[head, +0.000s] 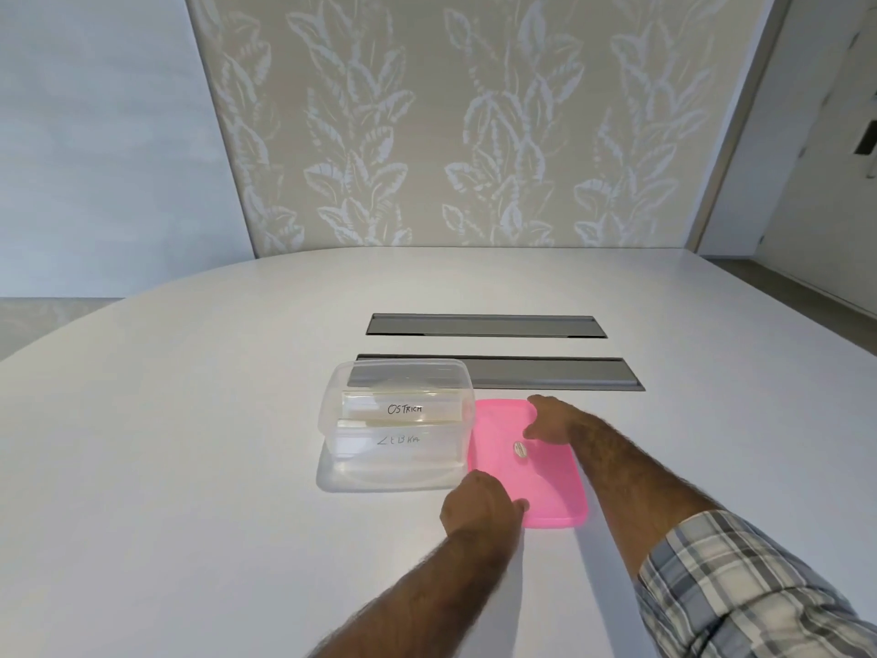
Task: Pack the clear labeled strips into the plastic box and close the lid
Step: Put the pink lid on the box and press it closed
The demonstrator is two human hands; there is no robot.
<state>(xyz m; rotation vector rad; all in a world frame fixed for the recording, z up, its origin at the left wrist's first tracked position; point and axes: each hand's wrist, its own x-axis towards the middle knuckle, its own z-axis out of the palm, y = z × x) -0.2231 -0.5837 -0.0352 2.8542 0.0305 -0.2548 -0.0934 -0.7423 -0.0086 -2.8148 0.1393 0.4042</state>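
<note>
I see the clear rectangular plastic box point(397, 422) standing open on the white table point(190, 420), just in front of the nearer of two grey slotted panels point(545, 374) set into the middle of the table. Inside it lie clear strips, one labeled OSTRICH point(404, 409), one ZEBRA point(398, 439). The flat pink plastic lid point(527, 472) lies beside the box, toward the table's right edge. My left hand point(479, 508) pinches the lid's near corner; my right hand point(553, 420), in a plaid sleeve point(740, 591), rests spread on its far end, grip released.
</note>
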